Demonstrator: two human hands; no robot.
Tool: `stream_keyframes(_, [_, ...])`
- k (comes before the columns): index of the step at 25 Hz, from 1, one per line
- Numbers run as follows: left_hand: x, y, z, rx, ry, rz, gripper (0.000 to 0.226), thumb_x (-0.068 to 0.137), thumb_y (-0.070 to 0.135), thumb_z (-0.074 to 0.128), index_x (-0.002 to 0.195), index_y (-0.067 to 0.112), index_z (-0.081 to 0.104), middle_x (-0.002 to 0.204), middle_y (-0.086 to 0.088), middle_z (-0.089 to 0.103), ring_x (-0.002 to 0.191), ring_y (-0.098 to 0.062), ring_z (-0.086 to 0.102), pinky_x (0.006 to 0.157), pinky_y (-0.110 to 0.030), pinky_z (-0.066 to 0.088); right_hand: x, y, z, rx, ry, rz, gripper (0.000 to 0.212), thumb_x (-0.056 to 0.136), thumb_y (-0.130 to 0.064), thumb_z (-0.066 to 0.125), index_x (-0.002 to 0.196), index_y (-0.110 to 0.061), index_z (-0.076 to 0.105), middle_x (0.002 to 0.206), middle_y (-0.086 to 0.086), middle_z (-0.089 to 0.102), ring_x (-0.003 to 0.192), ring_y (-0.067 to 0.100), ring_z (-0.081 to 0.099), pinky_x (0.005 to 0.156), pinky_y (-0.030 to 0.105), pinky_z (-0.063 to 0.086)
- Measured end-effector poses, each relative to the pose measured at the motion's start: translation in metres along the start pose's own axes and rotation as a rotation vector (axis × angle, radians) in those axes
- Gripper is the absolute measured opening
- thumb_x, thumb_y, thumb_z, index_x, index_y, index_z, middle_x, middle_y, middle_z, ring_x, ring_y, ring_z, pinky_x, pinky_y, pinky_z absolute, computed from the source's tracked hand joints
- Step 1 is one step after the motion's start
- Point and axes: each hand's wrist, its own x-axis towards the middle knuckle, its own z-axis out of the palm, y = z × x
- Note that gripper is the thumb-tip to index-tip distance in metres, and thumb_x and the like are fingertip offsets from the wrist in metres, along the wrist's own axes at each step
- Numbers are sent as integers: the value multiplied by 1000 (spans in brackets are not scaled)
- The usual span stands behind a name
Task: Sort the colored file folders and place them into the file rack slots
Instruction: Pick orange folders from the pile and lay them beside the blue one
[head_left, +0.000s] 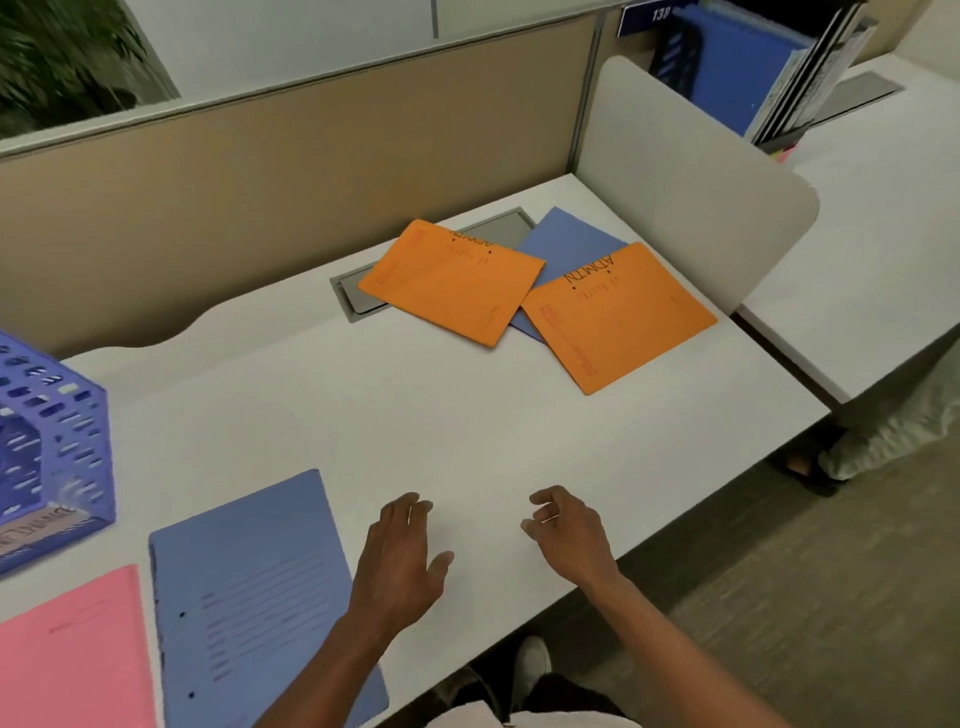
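Two orange folders lie at the far middle of the white desk (415, 405), one on the left (452, 280) and one on the right (618, 317) marked ADMIN. A blue folder (566, 241) lies partly under both. Close to me lie another blue folder (249, 587) and a pink folder (72, 654) at the lower left. The purple perforated file rack (57, 441) stands at the left edge. My left hand (400, 561) hovers over the desk just right of the near blue folder, fingers spread, empty. My right hand (566, 535) is beside it, fingers loosely curled, holding nothing.
A grey cable hatch (498, 231) is set in the desk under the orange folders. A white divider panel (691, 187) bounds the desk on the right, a beige partition (260, 156) at the back. Another rack with blue files (753, 67) stands on the neighbouring desk.
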Motion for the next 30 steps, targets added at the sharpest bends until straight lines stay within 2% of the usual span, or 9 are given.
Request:
stream_keyframes(9, [118, -16, -47, -146, 1, -125, 69, 91, 43, 74, 147, 13, 46, 149, -3, 49, 139, -22, 45, 106, -38, 47, 63, -46, -52, 53, 41, 15, 27, 93, -27, 78, 117, -25, 67, 103, -4, 75, 100, 17, 72, 95, 45, 59])
stream_keyframes(12, [168, -3, -57, -267, 19, -225, 67, 88, 41, 78, 143, 12, 51, 145, -5, 54, 137, -24, 49, 109, -37, 44, 118, -65, -89, 46, 65, -4, 27, 92, -24, 78, 118, -22, 69, 103, -1, 77, 98, 21, 74, 96, 46, 59])
stream_keyframes(17, [240, 34, -69, -519, 47, -447, 58, 84, 42, 84, 129, 17, 59, 129, 1, 62, 122, -21, 60, 102, -41, 52, 235, -102, -145, -16, 61, -99, 32, 92, -21, 78, 122, -14, 69, 108, 8, 79, 101, 30, 75, 94, 46, 58])
stream_keyframes(20, [279, 56, -70, -723, 26, -571, 55, 81, 44, 86, 124, 22, 60, 123, 5, 63, 116, -18, 63, 97, -42, 55, 306, -124, -166, -84, 60, -168, 43, 93, -24, 80, 131, -10, 65, 121, 13, 75, 111, 31, 71, 94, 44, 57])
stream_keyframes(23, [314, 71, -67, -948, 34, -688, 64, 77, 45, 88, 127, 19, 58, 123, 0, 65, 113, -23, 67, 102, -46, 56, 365, -143, -179, -164, 61, -240, 65, 92, -28, 82, 147, -7, 54, 143, 18, 62, 127, 35, 62, 103, 46, 52])
stream_keyframes(26, [338, 78, -65, -1058, 45, -804, 75, 73, 45, 91, 128, 7, 59, 101, -1, 69, 105, -27, 74, 105, -46, 54, 409, -158, -179, -230, 74, -300, 81, 91, -32, 82, 157, -5, 44, 156, 22, 49, 146, 42, 43, 116, 51, 40])
stream_keyframes(27, [344, 79, -63, -1091, 51, -827, 70, 72, 43, 91, 119, -1, 62, 93, -2, 66, 102, -28, 76, 107, -48, 54, 420, -162, -177, -254, 73, -312, 83, 91, -34, 82, 158, -4, 42, 159, 22, 46, 150, 43, 38, 119, 52, 37])
stream_keyframes(28, [349, 80, -64, -1119, 71, -836, 51, 73, 40, 92, 97, 6, 63, 90, -5, 65, 98, -30, 78, 107, -50, 54, 428, -165, -175, -270, 67, -319, 84, 92, -35, 82, 159, -4, 41, 162, 21, 43, 151, 43, 35, 119, 53, 36])
stream_keyframes(30, [357, 80, -64, -1168, 91, -860, 42, 77, 33, 91, 91, 5, 63, 98, -17, 71, 92, -32, 78, 101, -54, 57, 444, -168, -168, -301, 26, -323, 86, 93, -36, 80, 160, -4, 38, 162, 22, 42, 151, 44, 33, 119, 55, 35])
